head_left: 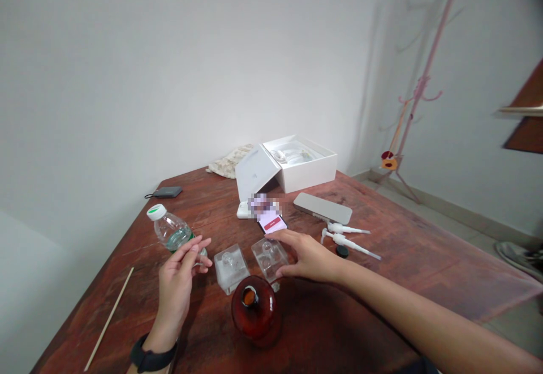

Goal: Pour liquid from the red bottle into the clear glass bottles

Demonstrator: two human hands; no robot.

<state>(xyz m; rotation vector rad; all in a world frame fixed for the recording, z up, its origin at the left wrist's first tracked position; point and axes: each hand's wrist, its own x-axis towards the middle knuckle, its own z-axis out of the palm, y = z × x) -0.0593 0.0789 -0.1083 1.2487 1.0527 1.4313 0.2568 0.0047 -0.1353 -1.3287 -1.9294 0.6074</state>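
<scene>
My left hand (pixel 180 269) is open and holds nothing, its fingers loosely extended in front of the clear water bottle (pixel 172 230) with a white cap. Whether it touches the bottle I cannot tell. My right hand (pixel 309 255) has its index finger at the far edge and thumb at the near edge of a clear square plastic box (pixel 269 259). A second such box (pixel 231 269) lies on the table to its left. Nearest to me stands an amber glass bottle (pixel 257 320), upright with an uncapped neck, between my forearms.
Past my right hand lie a phone (pixel 271 221), two white pump heads (pixel 354 244), a black cap (pixel 342 252) and a grey case (pixel 322 208). An opened white box (pixel 309 173) stands at the back. A thin wooden stick (pixel 110 317) and dark power bank (pixel 167 192) are left.
</scene>
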